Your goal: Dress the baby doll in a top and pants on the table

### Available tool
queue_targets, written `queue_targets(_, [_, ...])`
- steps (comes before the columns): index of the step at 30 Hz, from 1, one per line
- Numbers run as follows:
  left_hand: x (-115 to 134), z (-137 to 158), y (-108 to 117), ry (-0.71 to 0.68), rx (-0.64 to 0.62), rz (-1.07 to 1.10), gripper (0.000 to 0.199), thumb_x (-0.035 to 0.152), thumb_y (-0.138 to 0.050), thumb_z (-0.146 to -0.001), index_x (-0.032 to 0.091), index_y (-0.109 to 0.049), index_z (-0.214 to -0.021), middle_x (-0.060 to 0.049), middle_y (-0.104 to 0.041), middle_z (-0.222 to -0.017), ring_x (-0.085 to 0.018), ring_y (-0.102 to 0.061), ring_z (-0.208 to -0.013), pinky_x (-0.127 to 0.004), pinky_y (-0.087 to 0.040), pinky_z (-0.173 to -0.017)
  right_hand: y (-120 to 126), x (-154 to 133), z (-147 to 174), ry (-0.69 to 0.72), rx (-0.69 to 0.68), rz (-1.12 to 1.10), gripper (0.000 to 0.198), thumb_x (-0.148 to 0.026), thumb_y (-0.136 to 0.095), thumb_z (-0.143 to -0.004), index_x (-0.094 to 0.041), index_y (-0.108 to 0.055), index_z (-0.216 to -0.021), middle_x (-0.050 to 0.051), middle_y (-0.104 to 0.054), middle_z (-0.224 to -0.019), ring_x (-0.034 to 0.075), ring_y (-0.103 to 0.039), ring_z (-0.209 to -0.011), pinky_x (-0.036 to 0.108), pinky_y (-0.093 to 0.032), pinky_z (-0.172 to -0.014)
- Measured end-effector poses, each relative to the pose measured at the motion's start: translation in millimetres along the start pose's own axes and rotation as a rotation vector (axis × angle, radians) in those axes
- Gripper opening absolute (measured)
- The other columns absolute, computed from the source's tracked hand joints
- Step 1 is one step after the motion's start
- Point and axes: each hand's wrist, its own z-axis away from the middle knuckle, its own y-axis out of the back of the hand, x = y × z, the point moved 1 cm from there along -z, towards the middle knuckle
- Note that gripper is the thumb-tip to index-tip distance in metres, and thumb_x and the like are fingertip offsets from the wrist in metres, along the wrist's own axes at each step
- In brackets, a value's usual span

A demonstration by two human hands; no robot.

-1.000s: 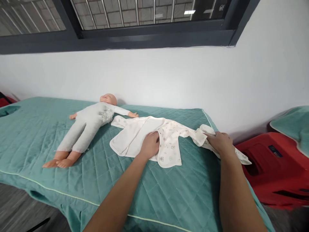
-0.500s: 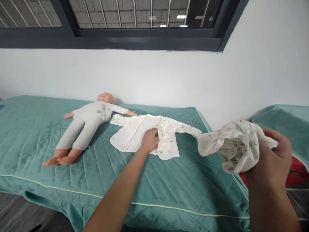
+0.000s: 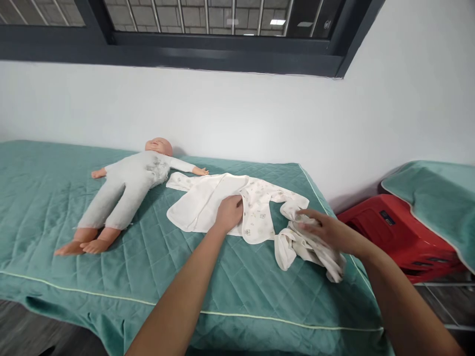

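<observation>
A white baby shirt [image 3: 259, 217] with small prints lies spread on the bed, its front parted and pale lining showing. My left hand [image 3: 230, 212] grips the edge of its front panel, fingertips tucked out of sight beneath the cloth. Just right of the shirt is a crumpled, printed white baby garment [image 3: 309, 247], resting on the quilt. Over the garment's upper part, my right hand [image 3: 322, 228] has its fingers stretched out, touching the cloth. A baby doll [image 3: 128, 183] in a pale cloth body lies face up on the left, one hand near the shirt's sleeve.
The green quilted cover [image 3: 148, 277] drapes over the bed's front edge. To the right stands a red plastic stool or box [image 3: 397, 232], partly under another green cloth [image 3: 441, 198]. A white wall [image 3: 222, 118] and a barred window [image 3: 222, 49] are behind the bed.
My right hand has moved left and down, bringing the crumpled garment from the air onto the bed beside the shirt, its fingers now loosened. My left hand has stayed at the shirt.
</observation>
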Motion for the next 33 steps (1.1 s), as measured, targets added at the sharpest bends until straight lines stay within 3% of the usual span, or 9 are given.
queue_targets(3, [-1, 0, 0, 0.010, 0.006, 0.001, 0.027, 0.024, -0.043, -0.092, 0.020, -0.063, -0.074, -0.004, -0.069, -0.082, -0.019, -0.059, -0.080, -0.027, -0.037, -0.068, 7, 16, -35, -0.209, 0.225, -0.133, 0.055, -0.059, -0.055, -0.086, -0.015, -0.064, -0.119, 0.012, -0.073, -0.098, 0.023, -0.068, -0.079, 0.029, -0.049, -0.063])
queue_targets(6, [-1, 1, 0, 0.012, 0.009, 0.008, 0.027, 0.024, -0.042, -0.092, 0.020, -0.063, -0.074, -0.004, -0.069, -0.082, -0.019, -0.059, -0.079, -0.027, -0.037, -0.067, 0, 26, -73, -0.357, 0.307, -0.135, 0.043, -0.050, -0.067, -0.078, -0.012, -0.069, -0.098, 0.014, -0.073, -0.084, 0.025, -0.067, -0.074, 0.032, -0.049, -0.065])
queue_targets(9, [0, 1, 0, -0.005, 0.010, 0.015, 0.028, 0.024, -0.041, -0.093, 0.020, -0.063, -0.075, -0.003, -0.069, -0.082, -0.018, -0.060, -0.078, -0.027, -0.038, -0.067, -10, 28, -95, -0.325, 0.363, -0.152, 0.036, -0.037, -0.074, -0.069, -0.014, -0.070, -0.096, 0.014, -0.073, -0.091, 0.026, -0.067, -0.084, 0.034, -0.050, -0.074])
queue_targets(13, [1, 0, 2, -0.028, -0.004, 0.020, 0.027, 0.025, -0.043, -0.092, 0.022, -0.068, -0.084, -0.004, -0.072, -0.089, -0.021, -0.063, -0.086, -0.029, -0.043, -0.075, -16, 35, -101, -0.184, 0.529, -0.300, 0.047, -0.032, -0.061, -0.078, -0.016, -0.059, -0.123, 0.013, -0.070, -0.113, 0.021, -0.067, -0.096, 0.030, -0.053, -0.079])
queue_targets(16, [3, 1, 3, -0.021, -0.030, 0.042, 0.029, 0.026, -0.043, -0.093, 0.026, -0.070, -0.104, -0.004, -0.074, -0.102, -0.023, -0.064, -0.099, -0.032, -0.045, -0.087, -16, 51, -103, -0.070, 0.630, -0.329, 0.048, -0.030, -0.058, -0.077, -0.018, -0.058, -0.124, 0.011, -0.068, -0.117, 0.020, -0.065, -0.089, 0.034, -0.053, -0.082])
queue_targets(21, [1, 3, 0, 0.012, -0.059, 0.110, 0.045, 0.036, -0.039, -0.098, 0.031, -0.051, -0.141, 0.000, -0.068, -0.128, -0.023, -0.060, -0.119, -0.037, -0.041, -0.105, -16, 71, -112, -0.097, 0.586, -0.118, 0.050, -0.029, -0.061, -0.072, -0.018, -0.061, -0.121, 0.013, -0.063, -0.120, 0.021, -0.064, -0.088, 0.040, -0.051, -0.090])
queue_targets(26, [1, 2, -1, -0.039, -0.108, 0.053, 0.042, 0.042, -0.032, -0.101, 0.031, -0.060, -0.129, 0.000, -0.067, -0.130, -0.023, -0.059, -0.119, -0.041, -0.035, -0.109, 0, 43, -85, -0.111, 0.574, -0.177, 0.042, -0.045, -0.060, -0.079, -0.019, -0.062, -0.113, 0.013, -0.066, -0.115, 0.026, -0.065, -0.100, 0.042, -0.052, -0.090])
queue_targets(29, [4, 1, 0, -0.069, -0.128, 0.011, 0.038, 0.041, -0.032, -0.101, 0.032, -0.062, -0.121, 0.000, -0.068, -0.129, -0.022, -0.059, -0.120, -0.040, -0.036, -0.109, -5, 4, -54, 0.119, 0.306, -0.091, 0.039, -0.055, -0.049, -0.090, -0.026, -0.063, -0.113, 0.009, -0.066, -0.121, 0.026, -0.063, -0.107, 0.043, -0.050, -0.096])
queue_targets(33, [6, 2, 1, -0.089, -0.148, -0.015, 0.034, 0.040, -0.034, -0.100, 0.032, -0.061, -0.119, 0.001, -0.068, -0.126, -0.021, -0.060, -0.120, -0.037, -0.038, -0.109, -29, -30, -29, 0.278, -0.013, 0.299, 0.044, -0.058, -0.052, -0.089, -0.029, -0.063, -0.120, 0.008, -0.065, -0.124, 0.030, -0.059, -0.115, 0.043, -0.049, -0.092])
